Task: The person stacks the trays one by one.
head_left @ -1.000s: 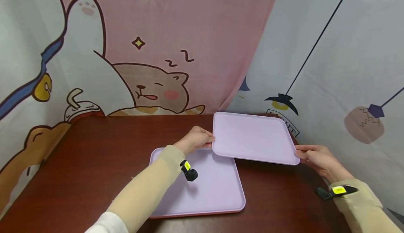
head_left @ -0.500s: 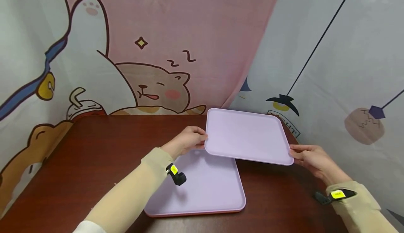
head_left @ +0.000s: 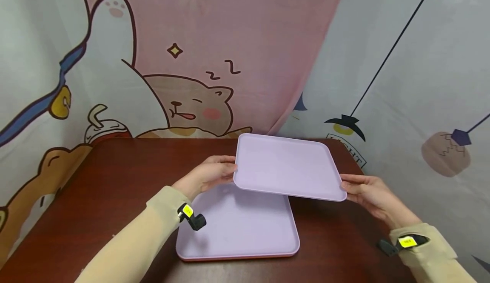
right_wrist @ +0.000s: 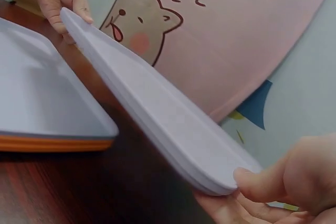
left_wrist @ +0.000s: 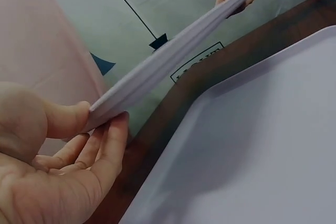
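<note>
A pale lilac rectangular tray (head_left: 287, 166) hangs in the air, slightly tilted, between both hands. The left hand (head_left: 208, 173) pinches its left edge, thumb above and fingers beneath, as the left wrist view shows. At the opposite short edge, the right hand (head_left: 369, 192) grips near the front corner with the thumb on top. Below and to the left, a larger lilac tray (head_left: 241, 227) lies on the table, partly covered by the raised tray. Under that larger tray an orange layer (right_wrist: 52, 144) shows in the right wrist view.
Everything stands on a dark reddish-brown wooden table (head_left: 126, 189). Behind it hangs a cloth (head_left: 275, 53) printed with cartoon animals, close to the table's back and right edges. Each wrist wears a small black camera on a strap.
Both hands have carried the raised tray leftward, so it now covers more of the larger tray's back part. The larger tray stays in place; the view has shifted slightly.
</note>
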The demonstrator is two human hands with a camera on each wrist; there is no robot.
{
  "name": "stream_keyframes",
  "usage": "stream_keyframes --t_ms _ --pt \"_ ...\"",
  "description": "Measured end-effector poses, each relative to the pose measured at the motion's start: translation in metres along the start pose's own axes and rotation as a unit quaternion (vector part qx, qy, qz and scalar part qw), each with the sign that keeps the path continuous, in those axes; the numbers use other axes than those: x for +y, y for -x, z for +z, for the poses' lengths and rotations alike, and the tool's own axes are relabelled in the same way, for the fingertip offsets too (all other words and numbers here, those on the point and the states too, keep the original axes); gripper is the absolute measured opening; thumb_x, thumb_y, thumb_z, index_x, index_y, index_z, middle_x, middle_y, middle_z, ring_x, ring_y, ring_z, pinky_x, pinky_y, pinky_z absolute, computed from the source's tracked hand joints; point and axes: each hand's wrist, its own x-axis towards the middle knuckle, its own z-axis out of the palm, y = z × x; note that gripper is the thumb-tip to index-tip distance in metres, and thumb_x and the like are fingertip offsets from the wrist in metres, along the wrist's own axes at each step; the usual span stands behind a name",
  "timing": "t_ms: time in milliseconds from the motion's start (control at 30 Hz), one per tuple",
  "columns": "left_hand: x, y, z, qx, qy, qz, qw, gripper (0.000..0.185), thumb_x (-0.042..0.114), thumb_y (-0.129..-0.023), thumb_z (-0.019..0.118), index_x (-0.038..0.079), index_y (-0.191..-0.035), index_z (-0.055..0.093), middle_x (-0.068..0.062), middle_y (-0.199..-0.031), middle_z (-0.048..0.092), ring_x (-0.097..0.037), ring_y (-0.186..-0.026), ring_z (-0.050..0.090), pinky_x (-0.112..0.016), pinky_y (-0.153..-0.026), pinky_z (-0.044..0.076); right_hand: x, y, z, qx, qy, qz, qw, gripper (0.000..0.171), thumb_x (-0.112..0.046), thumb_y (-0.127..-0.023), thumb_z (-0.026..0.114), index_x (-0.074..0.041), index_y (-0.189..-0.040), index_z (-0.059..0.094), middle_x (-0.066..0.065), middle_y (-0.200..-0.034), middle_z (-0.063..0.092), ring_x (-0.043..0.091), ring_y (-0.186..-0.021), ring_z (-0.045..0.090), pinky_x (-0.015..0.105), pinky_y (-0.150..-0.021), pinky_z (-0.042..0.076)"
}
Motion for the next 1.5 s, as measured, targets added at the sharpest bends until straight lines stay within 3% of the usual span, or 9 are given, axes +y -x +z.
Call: stream_keyframes --t_ms 200,500,1000,1500 --pt "0.002 0.018 -0.014 -0.003 -0.019 0.010 0.9998 0.049 -0.004 -0.104 0.059 -0.008 -0.151 0.044 -0.018 -0.117 0.066 -0.022 -0.101 0.066 -0.044 -0.096 0.058 0.000 0.000 0.010 -0.041 0.018 -0.004 0.999 0.040 0.003 -0.102 0.066 -0.001 -0.141 0.066 0.001 -0.114 0.074 0.020 -0.097 0.072 0.036 -0.087 0.062" --pt "0.005 0.047 -0.030 0.022 -0.070 -0.001 0.9973 0.047 -0.003 -0.101 0.065 -0.008 -0.145 0.048 -0.021 -0.118 0.064 -0.026 -0.103 0.064 -0.042 -0.092 0.059 0.000 0.000 0.029 -0.102 -0.002 -0.017 0.995 0.036 0.007 -0.103 0.061 -0.007 -0.133 0.074 0.001 -0.118 0.074 0.019 -0.098 0.072 0.034 -0.086 0.061" --pt "0.003 0.078 -0.051 0.029 -0.102 0.009 0.9943 0.048 -0.001 -0.101 0.066 -0.010 -0.144 0.048 -0.020 -0.115 0.064 -0.025 -0.099 0.067 -0.044 -0.092 0.060 -0.002 0.005 0.057 -0.107 -0.015 -0.019 0.994 0.036 0.011 -0.097 0.066 -0.002 -0.131 0.074 0.004 -0.115 0.075 0.017 -0.097 0.072 0.034 -0.085 0.062" --pt "0.003 0.108 -0.062 0.034 -0.106 0.001 0.9938 0.051 0.001 -0.099 0.071 -0.009 -0.143 0.048 -0.021 -0.117 0.060 -0.027 -0.100 0.066 -0.043 -0.092 0.060 -0.002 0.013 0.075 -0.122 0.015 -0.028 0.992 0.048 0.007 -0.098 0.068 0.013 -0.144 0.056 0.006 -0.116 0.075 0.018 -0.098 0.072 0.037 -0.086 0.062"
